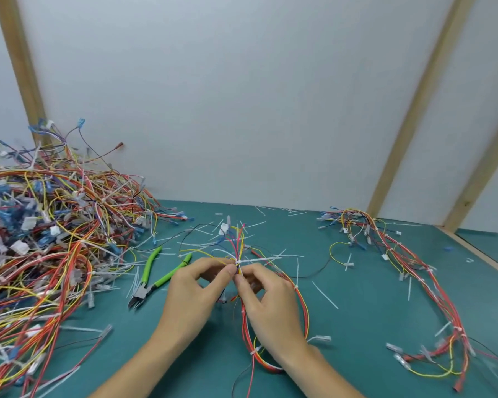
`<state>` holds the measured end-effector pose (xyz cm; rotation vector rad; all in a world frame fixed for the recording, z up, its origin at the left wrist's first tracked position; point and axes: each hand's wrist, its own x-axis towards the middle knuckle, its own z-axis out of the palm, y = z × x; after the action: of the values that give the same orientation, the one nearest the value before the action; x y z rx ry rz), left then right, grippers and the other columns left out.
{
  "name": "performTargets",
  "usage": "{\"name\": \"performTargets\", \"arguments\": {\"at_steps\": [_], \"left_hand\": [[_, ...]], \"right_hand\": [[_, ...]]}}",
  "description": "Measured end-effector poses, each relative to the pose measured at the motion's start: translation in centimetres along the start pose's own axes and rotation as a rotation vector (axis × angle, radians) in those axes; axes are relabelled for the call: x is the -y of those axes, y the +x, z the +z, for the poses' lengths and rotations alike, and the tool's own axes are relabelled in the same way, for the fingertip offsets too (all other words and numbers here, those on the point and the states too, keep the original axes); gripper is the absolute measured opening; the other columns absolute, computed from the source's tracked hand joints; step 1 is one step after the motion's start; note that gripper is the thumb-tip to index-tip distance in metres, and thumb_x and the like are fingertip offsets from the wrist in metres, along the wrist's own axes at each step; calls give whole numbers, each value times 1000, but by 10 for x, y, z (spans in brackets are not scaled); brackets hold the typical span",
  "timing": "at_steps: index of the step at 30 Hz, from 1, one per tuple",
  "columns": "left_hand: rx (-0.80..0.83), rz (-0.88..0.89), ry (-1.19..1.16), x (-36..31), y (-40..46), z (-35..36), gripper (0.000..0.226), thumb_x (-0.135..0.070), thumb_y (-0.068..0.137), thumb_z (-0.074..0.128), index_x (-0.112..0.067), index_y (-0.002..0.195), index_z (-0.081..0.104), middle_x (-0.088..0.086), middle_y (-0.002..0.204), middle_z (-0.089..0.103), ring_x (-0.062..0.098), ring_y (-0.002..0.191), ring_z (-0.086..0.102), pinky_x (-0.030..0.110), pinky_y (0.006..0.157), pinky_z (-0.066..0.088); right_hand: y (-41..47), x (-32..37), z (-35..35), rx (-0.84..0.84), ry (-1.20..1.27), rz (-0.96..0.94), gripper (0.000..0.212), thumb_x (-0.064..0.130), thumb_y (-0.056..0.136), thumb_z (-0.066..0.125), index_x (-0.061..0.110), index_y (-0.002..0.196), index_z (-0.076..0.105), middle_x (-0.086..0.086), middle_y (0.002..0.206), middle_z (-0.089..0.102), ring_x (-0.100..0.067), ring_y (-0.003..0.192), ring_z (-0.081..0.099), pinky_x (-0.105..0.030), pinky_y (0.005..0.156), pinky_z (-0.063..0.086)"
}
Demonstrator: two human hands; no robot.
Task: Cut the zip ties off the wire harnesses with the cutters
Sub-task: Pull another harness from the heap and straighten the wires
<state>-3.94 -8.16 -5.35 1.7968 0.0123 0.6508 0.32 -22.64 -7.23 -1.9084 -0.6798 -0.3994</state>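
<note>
A wire harness of red, yellow and white wires lies in the middle of the green mat. Both hands hold it up near a white zip tie that binds the bundle. My left hand pinches the wires just left of the tie. My right hand pinches the bundle just below the tie. The cutters, with green handles, lie on the mat to the left of my left hand, jaws toward me, held by neither hand.
A big tangled pile of harnesses fills the left side. Another harness stretches along the right. Cut white tie pieces are scattered on the green mat. A white wall with wooden battens stands behind.
</note>
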Motion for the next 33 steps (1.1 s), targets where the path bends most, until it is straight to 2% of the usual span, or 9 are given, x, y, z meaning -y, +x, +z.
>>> {"name": "performTargets", "arguments": {"at_steps": [4, 9, 12, 15, 20, 23, 25, 28, 33], "left_hand": [[19, -171, -154, 4, 6, -2, 22, -38, 77, 74, -18, 79, 82, -3, 87, 77, 20, 82, 68, 22, 75, 51], [148, -236, -231, 3, 6, -4, 14, -18, 91, 68, -12, 93, 80, -9, 99, 78, -5, 69, 60, 6, 62, 42], [139, -254, -291, 6, 5, -2, 15, -15, 93, 66, -6, 96, 78, -15, 79, 74, -10, 57, 55, 3, 62, 41], [99, -248, -270, 8, 5, 0, 12, -17, 93, 67, -11, 95, 78, -20, 63, 66, -10, 59, 56, 4, 65, 43], [19, -246, -260, 8, 9, -4, 12, -21, 92, 69, -22, 89, 80, -12, 88, 77, -3, 75, 64, 11, 70, 47], [-11, -257, -280, 9, 13, -10, 13, -34, 89, 69, -30, 90, 81, -13, 79, 72, 6, 68, 60, 25, 68, 48], [-16, -255, -295, 8, 14, -13, 22, -46, 81, 69, -32, 93, 80, -11, 78, 70, 6, 69, 59, 28, 67, 48], [12, -239, -350, 6, 14, -12, 27, -47, 80, 67, -30, 97, 80, -8, 80, 69, 7, 70, 60, 20, 59, 50], [21, -196, -369, 6, 17, -13, 13, -21, 100, 55, -24, 99, 68, -2, 93, 69, 13, 88, 65, 17, 68, 53]], "right_hand": [[2, 1, 5, 26, 67, 46, 20, 42, 97, 66, 26, 86, 73, 15, 74, 67, -10, 69, 61, -24, 65, 47], [6, 0, -1, 112, 266, 187, 17, 27, 96, 74, 17, 83, 78, 4, 72, 71, -7, 67, 59, -31, 68, 50], [6, 2, -2, 82, 300, 231, 15, 27, 92, 78, 17, 80, 77, 2, 71, 73, -10, 68, 63, -40, 70, 56], [6, 0, -3, 55, 232, 209, 16, 34, 90, 77, 21, 81, 75, 7, 75, 74, -10, 73, 68, -37, 73, 57], [15, -2, -15, -10, 84, 64, 12, 35, 97, 61, 29, 95, 71, 17, 93, 73, -11, 94, 69, -26, 80, 52], [23, -5, -36, -101, -3, 27, 21, 39, 99, 56, 27, 88, 69, 15, 80, 67, -11, 77, 62, -23, 67, 43], [25, -5, -46, -47, -10, -8, 37, 48, 97, 55, 22, 73, 66, 11, 59, 52, -9, 55, 45, -23, 56, 32], [18, 1, -42, 184, -86, -67, 49, 55, 92, 59, 17, 61, 63, 8, 50, 47, -10, 48, 39, -22, 52, 28], [6, 8, -23, 354, -164, -62, 20, 44, 85, 66, 30, 71, 73, 17, 61, 65, -4, 52, 51, -13, 55, 31]]}}
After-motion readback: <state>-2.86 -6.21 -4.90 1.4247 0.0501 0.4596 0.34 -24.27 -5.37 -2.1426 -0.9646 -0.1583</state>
